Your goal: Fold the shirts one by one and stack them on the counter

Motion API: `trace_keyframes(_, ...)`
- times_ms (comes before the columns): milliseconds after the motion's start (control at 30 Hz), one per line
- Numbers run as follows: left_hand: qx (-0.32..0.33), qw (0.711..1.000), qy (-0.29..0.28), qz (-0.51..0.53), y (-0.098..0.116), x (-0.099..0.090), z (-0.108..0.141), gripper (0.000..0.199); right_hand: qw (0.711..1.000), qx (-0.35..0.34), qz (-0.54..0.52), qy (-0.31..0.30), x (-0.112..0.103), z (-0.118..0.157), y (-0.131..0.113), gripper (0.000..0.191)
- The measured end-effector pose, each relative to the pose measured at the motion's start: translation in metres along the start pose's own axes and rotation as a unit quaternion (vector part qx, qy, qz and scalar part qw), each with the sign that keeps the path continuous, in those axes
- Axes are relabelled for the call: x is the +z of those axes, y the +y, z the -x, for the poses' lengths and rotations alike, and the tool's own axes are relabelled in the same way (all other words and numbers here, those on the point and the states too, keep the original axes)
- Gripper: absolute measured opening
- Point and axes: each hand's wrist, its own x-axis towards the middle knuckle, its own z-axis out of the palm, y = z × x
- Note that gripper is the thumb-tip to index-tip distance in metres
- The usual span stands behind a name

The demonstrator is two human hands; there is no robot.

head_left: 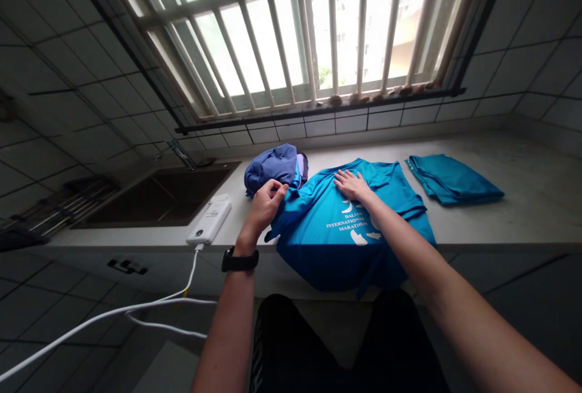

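Observation:
A blue T-shirt [313,223] with white print lies spread on the counter, its lower part hanging over the front edge. My left hand [268,202], with a black band on the wrist, pinches the shirt's left side between thumb and fingers. Flat on the upper middle of the shirt rests my right hand [352,185], fingers spread. Beyond my left hand sits a bunched pile of darker blue and purple clothes [273,168]. To the right lies a folded blue garment [454,179], apart from the shirt.
The pale counter [522,223] runs below a barred window [295,35]. At the left are a dark sink [159,196] with a faucet [182,155] and a rack [59,208]. A white power bank [210,220] lies near the edge, its white cable [95,323] trailing down.

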Motion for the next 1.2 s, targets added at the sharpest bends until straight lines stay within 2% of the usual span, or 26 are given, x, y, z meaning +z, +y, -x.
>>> trace_keyframes(67,0.008,0.993,-0.109,0.050,0.010,0.007,0.004,0.041,1.000,0.000,-0.002,-0.001,0.001,0.000,0.000,0.062)
trace_keyframes(133,0.020,0.986,-0.160,0.032,0.014,0.018,0.005,0.041,1.000,-0.002,0.000,0.004,0.001,-0.001,0.001,0.061)
trace_keyframes(233,0.093,0.977,-0.173,-0.083,0.008,0.039,-0.002,0.026,1.000,-0.007,0.002,0.008,0.001,0.000,0.001,0.060)
trace_keyframes(300,0.137,0.961,-0.170,-0.169,0.000,0.053,-0.008,0.034,1.000,-0.011,0.002,0.006,0.000,0.001,0.000,0.060)
trace_keyframes(367,0.150,0.941,-0.184,-0.240,-0.009,0.064,-0.013,0.039,1.000,-0.014,0.002,0.005,-0.001,0.002,0.000,0.060)
trace_keyframes(467,0.154,0.919,-0.226,-0.283,-0.014,0.072,-0.020,0.017,1.000,-0.013,-0.004,0.005,-0.002,0.003,-0.001,0.060)
trace_keyframes(533,0.160,0.927,-0.210,-0.265,-0.012,0.073,-0.029,0.014,1.000,-0.009,-0.012,0.007,-0.002,0.003,-0.002,0.060)
trace_keyframes(667,0.147,0.962,-0.079,-0.218,0.003,0.079,-0.054,0.019,1.000,0.003,-0.029,0.011,-0.005,0.004,-0.004,0.060)
trace_keyframes(700,0.135,0.963,-0.056,-0.226,0.006,0.082,-0.061,0.020,0.999,0.002,-0.031,0.010,-0.006,0.005,-0.004,0.060)
trace_keyframes(767,0.108,0.955,-0.051,-0.271,0.012,0.087,-0.069,0.020,0.999,-0.006,-0.032,0.005,-0.008,0.007,-0.005,0.060)
trace_keyframes(833,0.103,0.938,-0.077,-0.322,0.013,0.088,-0.070,0.020,0.999,-0.013,-0.033,0.000,-0.009,0.008,-0.005,0.061)
trace_keyframes(867,0.121,0.928,-0.096,-0.339,0.012,0.087,-0.068,0.022,0.999,-0.013,-0.036,-0.001,-0.009,0.008,-0.004,0.061)
trace_keyframes(1000,0.284,0.874,-0.201,-0.339,0.002,0.083,-0.054,0.033,0.999,-0.010,-0.043,0.008,-0.008,0.007,-0.004,0.060)
trace_keyframes(1067,0.332,0.847,-0.256,-0.327,-0.002,0.085,-0.052,0.037,0.999,-0.018,-0.040,0.010,-0.007,0.008,-0.003,0.060)
trace_keyframes(1133,0.326,0.837,-0.287,-0.333,-0.003,0.090,-0.056,0.031,0.999,-0.023,-0.038,0.010,-0.007,0.009,-0.003,0.059)
trace_keyframes(1200,0.297,0.839,-0.299,-0.344,-0.002,0.097,-0.064,0.018,0.999,-0.020,-0.038,0.008,-0.008,0.010,-0.004,0.060)
